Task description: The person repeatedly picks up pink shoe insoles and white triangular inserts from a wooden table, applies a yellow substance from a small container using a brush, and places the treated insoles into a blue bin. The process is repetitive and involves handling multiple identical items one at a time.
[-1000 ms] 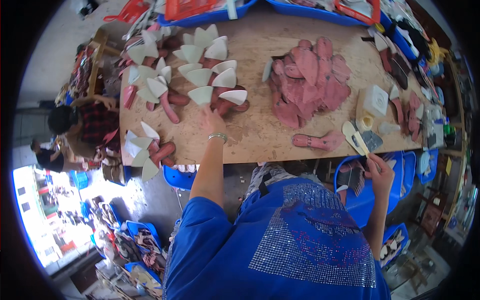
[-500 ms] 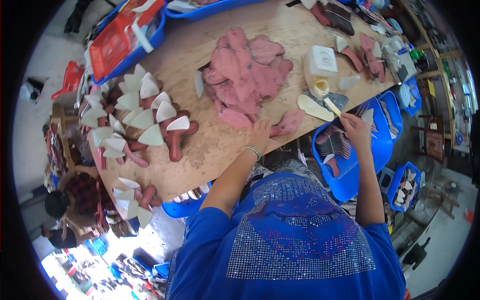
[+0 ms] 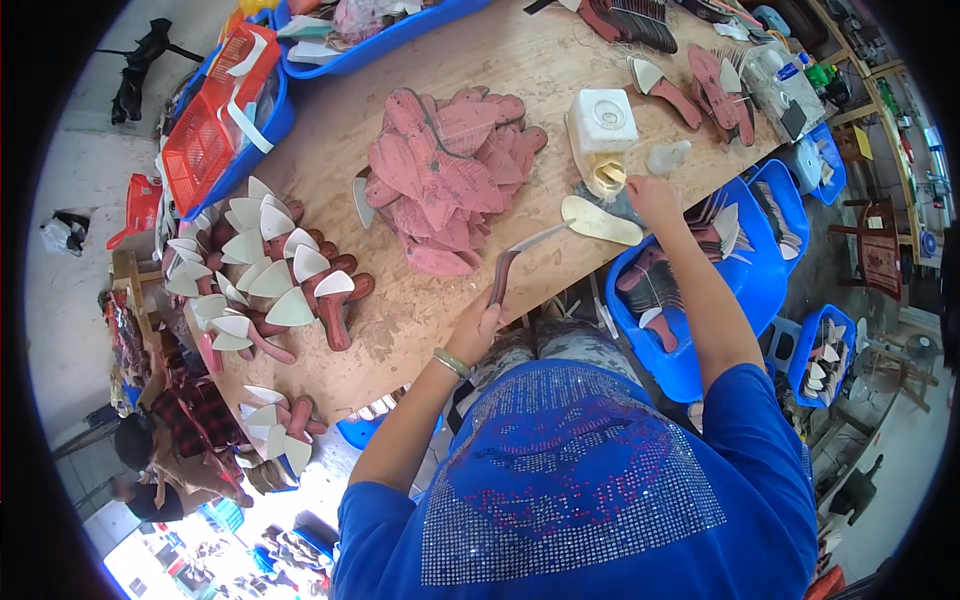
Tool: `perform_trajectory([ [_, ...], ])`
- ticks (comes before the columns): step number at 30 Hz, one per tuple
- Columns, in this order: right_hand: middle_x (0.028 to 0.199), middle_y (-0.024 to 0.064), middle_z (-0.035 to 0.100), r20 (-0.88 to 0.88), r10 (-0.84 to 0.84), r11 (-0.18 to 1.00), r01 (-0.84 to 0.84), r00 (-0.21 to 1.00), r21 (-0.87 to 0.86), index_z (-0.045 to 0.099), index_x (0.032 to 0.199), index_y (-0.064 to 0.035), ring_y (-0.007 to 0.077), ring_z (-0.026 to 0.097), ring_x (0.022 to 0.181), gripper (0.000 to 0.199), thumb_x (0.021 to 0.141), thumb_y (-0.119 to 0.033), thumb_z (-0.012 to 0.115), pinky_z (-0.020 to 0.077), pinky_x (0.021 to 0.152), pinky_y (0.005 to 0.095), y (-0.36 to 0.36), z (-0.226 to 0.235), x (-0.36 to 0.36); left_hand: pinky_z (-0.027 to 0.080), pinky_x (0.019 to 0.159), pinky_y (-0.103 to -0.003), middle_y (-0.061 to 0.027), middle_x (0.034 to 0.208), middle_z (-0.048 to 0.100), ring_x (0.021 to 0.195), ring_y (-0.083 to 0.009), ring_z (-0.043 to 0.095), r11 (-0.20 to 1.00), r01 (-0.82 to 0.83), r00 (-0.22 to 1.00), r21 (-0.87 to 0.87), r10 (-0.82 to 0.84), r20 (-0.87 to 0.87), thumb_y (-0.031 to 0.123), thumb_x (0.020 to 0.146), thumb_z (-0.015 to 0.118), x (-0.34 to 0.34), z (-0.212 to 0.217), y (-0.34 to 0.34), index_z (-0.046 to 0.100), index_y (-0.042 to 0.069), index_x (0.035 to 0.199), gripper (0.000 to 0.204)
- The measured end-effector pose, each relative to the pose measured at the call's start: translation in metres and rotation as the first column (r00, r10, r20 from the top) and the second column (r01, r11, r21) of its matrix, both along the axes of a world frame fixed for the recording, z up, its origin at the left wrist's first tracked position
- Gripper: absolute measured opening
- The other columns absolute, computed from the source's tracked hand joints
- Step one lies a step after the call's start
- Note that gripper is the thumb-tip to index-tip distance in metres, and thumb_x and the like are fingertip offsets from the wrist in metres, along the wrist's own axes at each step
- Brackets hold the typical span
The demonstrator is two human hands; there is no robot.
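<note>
Now our left hand [image 3: 487, 318] has lifted a reddish insole [image 3: 512, 262] off the workbench [image 3: 400, 330]; our right hand [image 3: 650, 195] grips a brush over the cream sole [image 3: 600, 220].

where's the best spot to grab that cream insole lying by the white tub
Probably at its narrow heel end, coming from the near table edge. The cream insole lies flat beside the white tub, its right end under the right hand. The left end lies bare on the table, near the piece in the left hand.
</note>
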State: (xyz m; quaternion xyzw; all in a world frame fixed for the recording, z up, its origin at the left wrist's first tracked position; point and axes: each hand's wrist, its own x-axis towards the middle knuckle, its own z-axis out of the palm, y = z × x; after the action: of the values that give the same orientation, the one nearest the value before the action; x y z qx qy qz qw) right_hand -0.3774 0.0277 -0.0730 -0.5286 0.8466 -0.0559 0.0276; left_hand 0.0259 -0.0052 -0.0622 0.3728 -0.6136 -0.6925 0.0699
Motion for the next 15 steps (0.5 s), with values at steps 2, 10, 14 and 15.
perform_trajectory([
  [2,0.075,0.0144,0.068,-0.012,0.026,1.000,-0.026,1.000,0.001,0.071,0.083,-0.0115,0.0336,0.067,0.068,0.018,0.085,-0.024,0.058,0.0542,0.062,0.0468,0.003,0.001,-0.004,0.054,0.082,-0.037,-0.0185,0.111,0.062,0.094,-0.0286,0.066,0.936,-0.096,0.993,0.338,0.111,-0.026,0.033,0.101,0.041,-0.006,0.009,0.002,0.047,-0.001,0.129,0.045],
  [10,0.074,0.0120,0.069,0.268,-0.065,0.965,0.128,0.961,-0.228,0.073,0.085,-0.0121,0.0309,0.068,0.070,0.016,0.086,-0.024,0.062,0.0534,0.061,0.0435,0.059,0.051,0.032,0.057,0.085,-0.044,-0.0179,0.111,0.064,0.093,-0.0298,0.067,0.602,-0.181,0.945,0.778,0.325,-0.032,0.040,0.104,0.036,-0.040,0.071,-0.003,0.048,-0.004,0.124,0.050],
  [14,0.080,0.0116,0.070,0.457,0.176,0.886,0.061,0.872,-0.459,0.075,0.093,-0.0113,0.0304,0.067,0.071,0.015,0.084,-0.022,0.069,0.0536,0.063,0.0393,0.082,0.104,0.101,0.057,0.083,-0.043,-0.0166,0.109,0.064,0.093,-0.0277,0.066,0.598,-0.177,0.935,0.782,0.350,-0.056,0.039,0.104,0.038,-0.040,0.089,-0.004,0.047,0.001,0.129,0.046],
  [15,0.082,0.0119,0.070,0.436,0.256,0.880,-0.021,0.863,-0.475,0.075,0.096,-0.0103,0.0307,0.067,0.071,0.017,0.084,-0.021,0.071,0.0541,0.065,0.0379,0.084,0.109,0.112,0.058,0.081,-0.042,-0.0158,0.107,0.064,0.091,-0.0263,0.066,0.609,-0.150,0.944,0.779,0.322,-0.069,0.039,0.104,0.039,-0.041,0.091,-0.003,0.046,0.002,0.129,0.046],
])
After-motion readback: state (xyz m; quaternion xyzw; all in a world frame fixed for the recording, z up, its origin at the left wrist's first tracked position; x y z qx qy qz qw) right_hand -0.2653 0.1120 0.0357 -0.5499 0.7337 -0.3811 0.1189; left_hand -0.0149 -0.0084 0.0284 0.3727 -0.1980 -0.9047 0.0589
